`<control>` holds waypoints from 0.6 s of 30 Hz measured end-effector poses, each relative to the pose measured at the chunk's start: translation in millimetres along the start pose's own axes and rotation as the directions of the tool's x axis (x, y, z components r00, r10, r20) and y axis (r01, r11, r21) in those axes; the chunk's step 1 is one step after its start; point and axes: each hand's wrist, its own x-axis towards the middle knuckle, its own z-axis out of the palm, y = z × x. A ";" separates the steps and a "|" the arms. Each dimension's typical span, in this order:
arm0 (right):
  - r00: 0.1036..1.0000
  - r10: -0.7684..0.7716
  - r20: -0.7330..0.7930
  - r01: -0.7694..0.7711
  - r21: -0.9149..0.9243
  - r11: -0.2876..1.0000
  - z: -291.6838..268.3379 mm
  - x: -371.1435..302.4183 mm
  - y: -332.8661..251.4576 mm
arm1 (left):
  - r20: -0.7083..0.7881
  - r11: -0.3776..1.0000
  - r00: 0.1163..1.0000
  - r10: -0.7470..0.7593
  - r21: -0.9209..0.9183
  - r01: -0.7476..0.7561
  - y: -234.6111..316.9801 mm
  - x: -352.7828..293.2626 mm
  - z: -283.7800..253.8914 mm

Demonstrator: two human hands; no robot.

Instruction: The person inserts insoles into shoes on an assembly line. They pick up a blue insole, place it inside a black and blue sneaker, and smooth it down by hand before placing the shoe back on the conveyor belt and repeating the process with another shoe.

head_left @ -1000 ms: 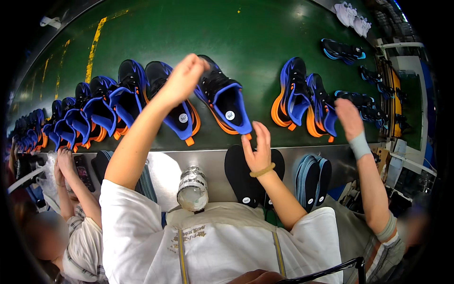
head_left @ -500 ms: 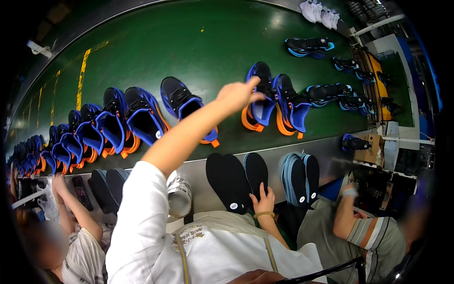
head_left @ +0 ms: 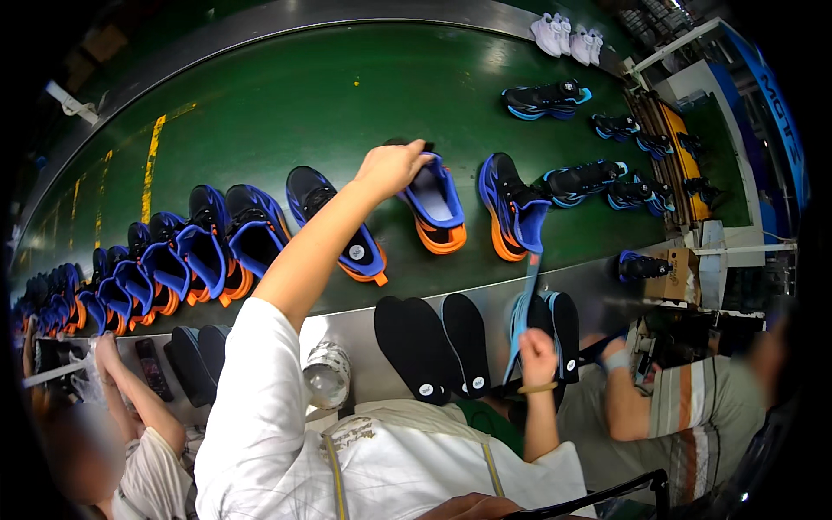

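My left hand (head_left: 392, 170) is closed on the front upper of a black-and-blue sneaker (head_left: 440, 208) with an orange sole, heel toward me on the green belt. The pale inside of this shoe shows. My right hand (head_left: 538, 357) pinches a thin insole (head_left: 523, 305), seen edge-on with its light-blue side showing. The insole stands upright beside a stack of blue-edged black insoles (head_left: 567, 334). Just beyond its tip is another orange-soled sneaker (head_left: 513, 208). Left of my right hand, larger black insoles (head_left: 411, 345) lie on the metal ledge.
A row of matching sneakers (head_left: 204, 234) runs along the belt (head_left: 286, 104) to the left. Black sneakers with light-blue soles (head_left: 582, 182) lie to the right. A clear container (head_left: 327, 377) stands on the ledge. People sit on both sides, one person's forearm (head_left: 139, 381) at left.
My left hand has moved left, drawing the sneaker away from its neighbour. My right hand has left the larger black insoles, moved right, and now holds up a blue-sided insole.
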 end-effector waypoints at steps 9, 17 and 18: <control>0.564 0.203 0.800 -0.319 -0.015 0.948 54.9 137.4 -161.9 | 0.264 0.688 0.851 -0.453 -0.503 0.522 -26.0 -36.7 9.3; 0.678 0.025 0.734 0.447 -0.440 0.779 189.6 143.0 -145.8 | 0.273 0.810 0.894 -0.355 -0.388 0.440 -30.7 -42.0 13.6; 0.700 -0.035 0.714 0.506 -0.461 0.729 200.1 143.3 -129.8 | 0.253 0.829 0.908 -0.333 -0.380 0.410 -29.9 -41.8 14.9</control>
